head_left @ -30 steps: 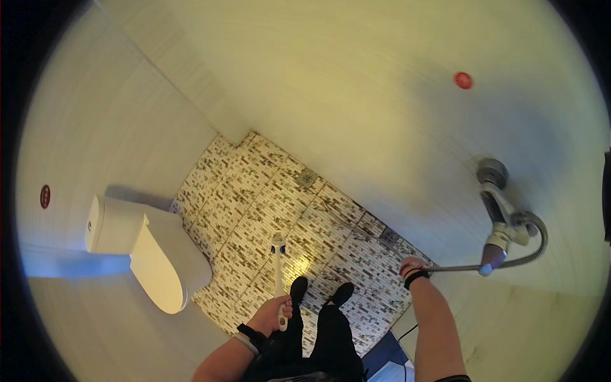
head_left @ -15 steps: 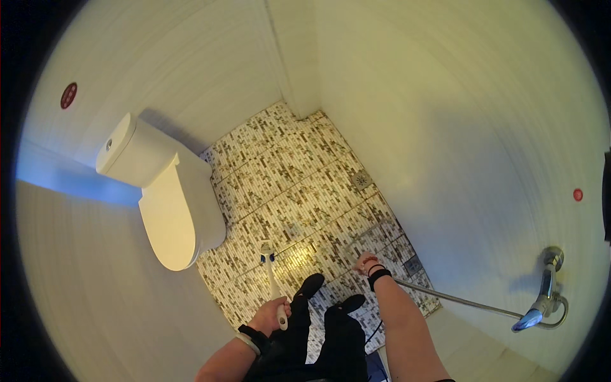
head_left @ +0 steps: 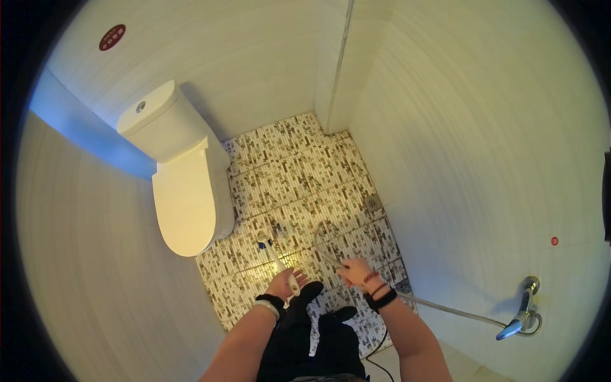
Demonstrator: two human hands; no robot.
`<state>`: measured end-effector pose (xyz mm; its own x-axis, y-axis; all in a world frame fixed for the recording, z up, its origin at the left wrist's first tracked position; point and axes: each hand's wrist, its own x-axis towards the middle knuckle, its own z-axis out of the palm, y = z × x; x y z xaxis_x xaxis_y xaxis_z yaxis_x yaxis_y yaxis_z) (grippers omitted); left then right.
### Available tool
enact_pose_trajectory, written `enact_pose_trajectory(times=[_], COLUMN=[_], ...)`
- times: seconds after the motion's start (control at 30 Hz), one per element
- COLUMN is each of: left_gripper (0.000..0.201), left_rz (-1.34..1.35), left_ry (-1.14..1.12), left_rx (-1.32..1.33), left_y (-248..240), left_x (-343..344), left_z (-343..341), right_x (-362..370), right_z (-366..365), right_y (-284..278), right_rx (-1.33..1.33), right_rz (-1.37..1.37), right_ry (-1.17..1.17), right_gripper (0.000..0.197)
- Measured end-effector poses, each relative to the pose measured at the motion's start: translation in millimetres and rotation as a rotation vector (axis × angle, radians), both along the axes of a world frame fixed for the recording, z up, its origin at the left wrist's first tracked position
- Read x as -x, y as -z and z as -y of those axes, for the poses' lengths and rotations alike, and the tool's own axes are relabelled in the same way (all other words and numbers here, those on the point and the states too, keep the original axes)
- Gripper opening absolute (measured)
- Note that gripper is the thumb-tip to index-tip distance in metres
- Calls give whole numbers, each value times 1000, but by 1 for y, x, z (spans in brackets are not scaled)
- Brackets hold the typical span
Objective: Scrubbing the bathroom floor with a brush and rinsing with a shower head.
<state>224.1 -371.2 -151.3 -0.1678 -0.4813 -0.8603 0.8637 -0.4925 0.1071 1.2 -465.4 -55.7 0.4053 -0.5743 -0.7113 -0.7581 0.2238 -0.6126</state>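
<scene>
A white-handled scrub brush (head_left: 274, 257) with blue bristles rests across the palm of my left hand (head_left: 282, 282). My thumb holds its handle while the fingers are partly uncurled; the brush head points away from me, over the floor. Closed around a slim handle, my right hand (head_left: 354, 272) grips a handheld shower head (head_left: 326, 256), whose round end looks faint against the tile pattern. From behind that hand a metal hose (head_left: 452, 310) stretches to the wall mixer tap (head_left: 524, 309) on the right.
A white toilet (head_left: 184, 207), lid down, stands at the left against the walls. Patterned tile floor (head_left: 289, 169) lies ahead, with a floor drain (head_left: 373, 202) by the right wall. My dark shoes (head_left: 310, 292) are just below my hands. A thin black cord (head_left: 380, 365) hangs near my right leg.
My right hand has moved inward and the shower head now shows ahead of it. My left fingers have loosened around the brush handle. The view has turned and shifted.
</scene>
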Motion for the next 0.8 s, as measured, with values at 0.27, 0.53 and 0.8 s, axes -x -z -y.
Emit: enact_pose_trajectory(times=[0.27,0.53,0.8], left_gripper=[32,20,29], left_rz=[-156,16,43], left_ry=[-352,-304,-291], left_rx=[-91,-16,244], left_y=[10,-11,-55], left_x=[-14,-45,-21], left_z=[52,87,148], right_x=[2,84,166], right_z=[-101,-194,-276], right_y=[-74,-65,-34], right_rx=[-74,-273,-481], right_rz=[261,108,-115], right_ry=[29,7,192], right_gripper=[29,32,32])
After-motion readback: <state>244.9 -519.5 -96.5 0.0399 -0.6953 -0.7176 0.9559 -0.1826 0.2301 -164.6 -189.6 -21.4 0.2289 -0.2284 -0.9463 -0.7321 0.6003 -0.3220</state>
